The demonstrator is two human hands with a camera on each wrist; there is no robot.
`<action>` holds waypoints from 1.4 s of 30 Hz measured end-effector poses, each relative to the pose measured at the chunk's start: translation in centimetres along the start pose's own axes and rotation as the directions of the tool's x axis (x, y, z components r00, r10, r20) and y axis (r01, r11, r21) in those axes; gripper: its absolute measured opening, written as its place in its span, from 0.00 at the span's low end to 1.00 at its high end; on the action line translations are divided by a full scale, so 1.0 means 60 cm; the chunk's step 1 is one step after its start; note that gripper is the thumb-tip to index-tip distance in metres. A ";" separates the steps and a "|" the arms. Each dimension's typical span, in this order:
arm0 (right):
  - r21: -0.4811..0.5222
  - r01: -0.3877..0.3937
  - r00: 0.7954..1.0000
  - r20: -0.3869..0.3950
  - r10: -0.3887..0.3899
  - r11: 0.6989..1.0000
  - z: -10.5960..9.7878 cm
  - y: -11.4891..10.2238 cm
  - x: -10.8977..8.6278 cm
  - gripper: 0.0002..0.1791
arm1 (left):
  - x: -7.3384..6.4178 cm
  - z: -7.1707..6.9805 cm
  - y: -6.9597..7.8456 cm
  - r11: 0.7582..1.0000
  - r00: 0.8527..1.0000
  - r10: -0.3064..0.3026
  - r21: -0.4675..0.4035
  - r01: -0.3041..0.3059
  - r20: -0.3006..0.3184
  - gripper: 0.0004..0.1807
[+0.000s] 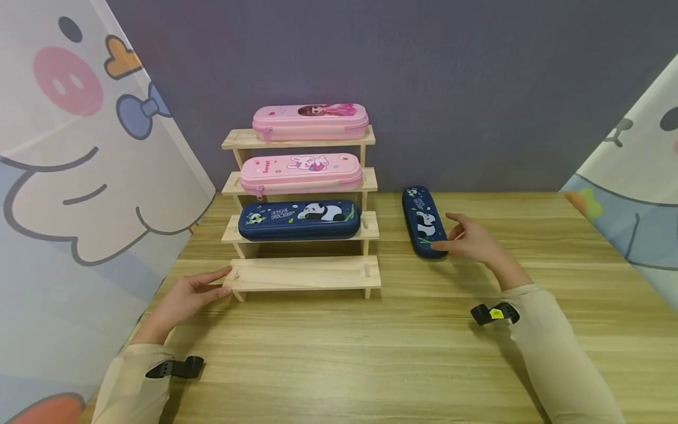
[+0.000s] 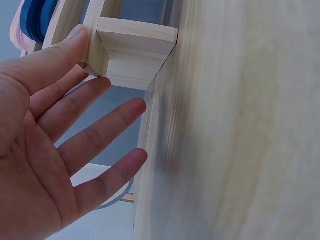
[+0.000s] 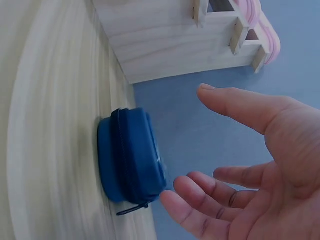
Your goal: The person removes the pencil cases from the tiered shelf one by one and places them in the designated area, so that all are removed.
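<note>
In the head view, my left hand [image 1: 188, 298] touches the left end of the lowest tier of a wooden stepped rack [image 1: 304, 274]. Its fingers [image 2: 102, 142] are spread and nearly straight in the left wrist view, with the thumb by the board's corner. A navy panda pencil case [image 1: 424, 221] lies lengthwise on the table, right of the rack. Over its near end reaches my right hand [image 1: 471, 237], thumb and fingers parted. The right wrist view shows this hand beside the case's zipped end, with nothing gripped. Another navy panda pencil case [image 1: 288, 221] sits one tier above the lowest.
A pink rabbit pencil case [image 1: 302, 174] and a pink pencil case with a doll print [image 1: 312, 121] sit on the upper two tiers. Behind the wood-grain table [image 1: 339, 359] rises a grey wall [image 1: 424, 94]. Cartoon-printed panels [image 1: 95, 194] flank both sides.
</note>
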State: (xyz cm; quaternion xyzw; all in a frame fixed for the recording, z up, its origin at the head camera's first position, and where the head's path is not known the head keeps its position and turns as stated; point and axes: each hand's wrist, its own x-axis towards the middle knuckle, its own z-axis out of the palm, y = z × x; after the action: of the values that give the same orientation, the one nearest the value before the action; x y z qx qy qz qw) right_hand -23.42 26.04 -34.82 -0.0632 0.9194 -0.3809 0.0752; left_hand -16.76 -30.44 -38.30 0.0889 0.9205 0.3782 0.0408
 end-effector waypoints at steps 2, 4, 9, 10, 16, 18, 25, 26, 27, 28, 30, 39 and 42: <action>-0.017 0.008 1.000 -0.002 -0.008 1.000 -0.001 -0.006 -0.002 0.54 | 0.000 0.000 0.000 1.000 1.000 0.001 0.001 -0.001 0.003 0.28; -0.022 0.013 1.000 -0.002 -0.013 1.000 -0.001 -0.010 -0.003 0.53 | 0.000 0.001 0.000 1.000 1.000 -0.002 -0.002 0.002 0.006 0.28; -0.022 0.034 0.999 0.000 -0.035 0.999 0.000 -0.023 -0.006 0.52 | 0.002 0.000 -0.001 1.000 1.000 -0.003 -0.028 0.003 0.008 0.28; -0.021 0.041 0.999 0.003 -0.041 0.999 0.001 -0.026 -0.006 0.52 | 0.002 -0.001 -0.001 0.999 1.000 -0.003 -0.036 0.003 0.009 0.28; -0.006 0.084 0.996 0.024 -0.084 0.996 0.003 -0.042 -0.010 0.51 | 0.007 -0.002 -0.004 0.998 1.000 -0.008 -0.055 0.009 0.014 0.29; 0.003 0.094 0.995 0.033 -0.094 0.996 0.004 -0.046 -0.010 0.51 | 0.007 -0.002 -0.003 0.998 1.000 -0.015 -0.065 0.015 0.015 0.29; 0.024 0.135 0.990 0.045 -0.136 0.990 0.012 -0.062 -0.004 0.49 | 0.006 0.000 -0.002 0.997 1.000 -0.028 -0.066 0.028 0.013 0.29; 0.028 0.145 0.988 0.047 -0.146 0.989 0.014 -0.065 -0.003 0.49 | 0.005 0.000 -0.002 0.997 0.999 -0.029 -0.065 0.030 0.013 0.29; 0.036 0.153 0.987 0.047 -0.155 0.988 0.015 -0.067 -0.002 0.49 | 0.005 0.000 -0.002 0.997 0.999 -0.029 -0.065 0.030 0.013 0.29; 0.042 0.159 0.986 0.049 -0.161 0.986 0.017 -0.071 -0.001 0.48 | 0.005 0.000 -0.003 0.997 1.000 -0.029 -0.065 0.030 0.012 0.29; 0.061 0.171 0.983 0.053 -0.174 0.983 0.020 -0.078 0.001 0.48 | 0.005 0.000 -0.003 0.998 1.000 -0.027 -0.065 0.027 0.010 0.29; 0.197 0.191 0.974 0.084 -0.210 0.962 0.034 -0.104 0.021 0.48 | 0.004 0.001 -0.006 0.998 1.000 -0.028 -0.048 0.028 0.002 0.29; 0.247 0.206 0.968 0.087 -0.233 0.947 0.039 -0.109 0.026 0.48 | 0.004 0.001 -0.006 0.998 1.000 -0.029 -0.047 0.029 0.002 0.29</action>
State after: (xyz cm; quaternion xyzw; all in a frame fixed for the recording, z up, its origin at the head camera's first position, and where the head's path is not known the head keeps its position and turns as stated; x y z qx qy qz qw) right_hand -24.16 19.56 -31.94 -0.1779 0.8490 -0.4889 0.0922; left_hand -17.04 -30.61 -38.56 0.0749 0.9125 0.3991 0.0490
